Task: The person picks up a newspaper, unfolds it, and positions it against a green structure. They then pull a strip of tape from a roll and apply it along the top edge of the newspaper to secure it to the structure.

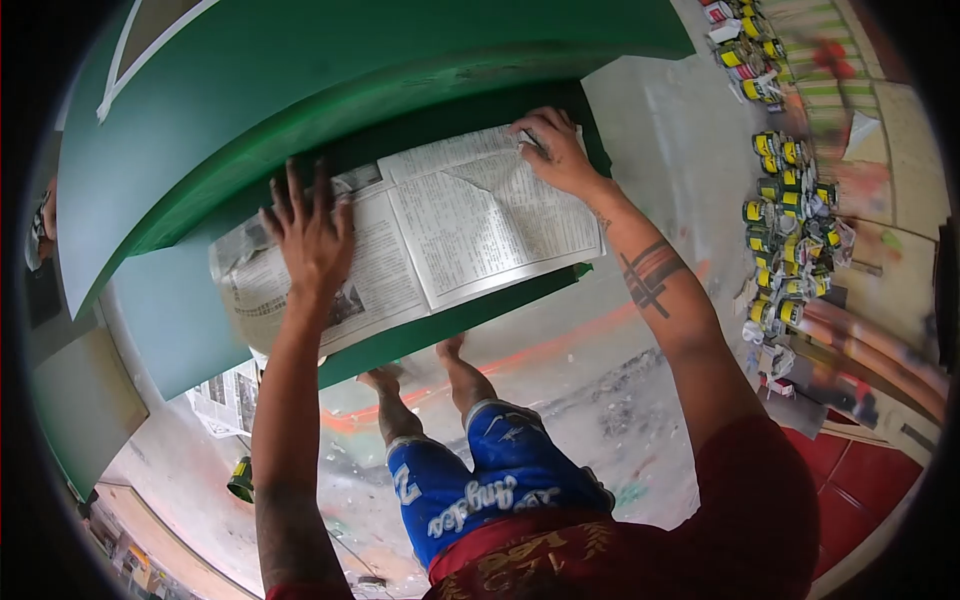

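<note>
An open sheet of newspaper (450, 215) lies over a dark green panel (460, 318), beneath the curved edge of a large green painted piece (400, 60). On the newspaper's left part, near its upper edge, my left hand (312, 228) rests flat with its fingers spread. My right hand (555, 150) is at the upper right corner of the paper, its fingers curled and pressed on the edge. Whether the paper is pinched between them cannot be made out. The green panel shows below the paper's lower edge.
Many cans with yellow labels (790, 205) stand along the right side. More newspaper (228, 400) hangs or lies at the lower left, with a green can (241, 480) below it. The floor (640, 440) is paint-stained. Part of another person (45, 215) shows at the far left.
</note>
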### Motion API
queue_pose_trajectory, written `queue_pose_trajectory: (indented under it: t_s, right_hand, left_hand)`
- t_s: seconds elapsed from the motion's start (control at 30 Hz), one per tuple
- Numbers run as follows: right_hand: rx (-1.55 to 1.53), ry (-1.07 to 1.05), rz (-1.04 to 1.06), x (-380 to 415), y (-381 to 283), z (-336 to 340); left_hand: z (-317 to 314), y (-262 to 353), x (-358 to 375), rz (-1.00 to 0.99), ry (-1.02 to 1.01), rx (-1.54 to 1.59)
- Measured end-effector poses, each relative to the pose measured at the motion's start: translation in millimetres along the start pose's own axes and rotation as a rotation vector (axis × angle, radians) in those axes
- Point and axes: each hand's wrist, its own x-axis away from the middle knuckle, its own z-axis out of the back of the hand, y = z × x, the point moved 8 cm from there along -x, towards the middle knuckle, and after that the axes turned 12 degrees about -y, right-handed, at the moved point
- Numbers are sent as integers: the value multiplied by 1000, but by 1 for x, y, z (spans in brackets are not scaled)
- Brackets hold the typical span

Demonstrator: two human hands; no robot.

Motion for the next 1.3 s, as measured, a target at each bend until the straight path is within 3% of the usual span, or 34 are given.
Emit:
queue_pose_trajectory:
  t_s: [0.1, 0.17, 0.3, 0.33, 0.4, 0.43, 0.53, 0.6, 0.67, 0.77, 1.07, 1.13, 1.23, 1.3]
  right_hand:
    - [41, 66, 6, 14, 18, 11]
    - [223, 47, 35, 26, 24, 17]
    - [293, 117, -78, 27, 23, 39]
    - [290, 120, -74, 25, 16, 40]
    - [259, 421, -100, 26, -46, 72]
    - [201, 457, -52, 17, -77, 65]
    - [192, 335, 76, -26, -156, -8]
    - [142, 123, 71, -53, -172, -63]
    - [235, 101, -24, -61, -145, -90]
    - [375, 50, -82, -47, -104, -80]
    - [509, -48, -360, 26, 54, 18]
    - [564, -64, -410, 27, 60, 25]
    - [489, 103, -523, 26, 30, 37]
    - [357, 211, -294, 15, -36, 30]
  left_hand:
    - [-13, -25, 4, 42, -20, 122]
    - [-14, -38, 9, 70, -37, 175]
    - [-13, -39, 9, 86, -25, 66]
    - [-14, -40, 10, 89, -22, 62]
    - [-14, -38, 11, 150, -64, 17]
    - [-15, -37, 11, 144, -65, 22]
    - [-14, -36, 11, 139, -55, 19]
    - [-10, -35, 9, 125, -47, 33]
    - [-11, -36, 10, 131, -53, 32]
    - [-10, -36, 11, 125, -50, 48]
    - [-10, -39, 11, 118, -31, 50]
    - [-9, -38, 11, 122, -21, 57]
    - [-13, -40, 11, 124, -35, 30]
    - [-14, -41, 11, 136, -43, 26]
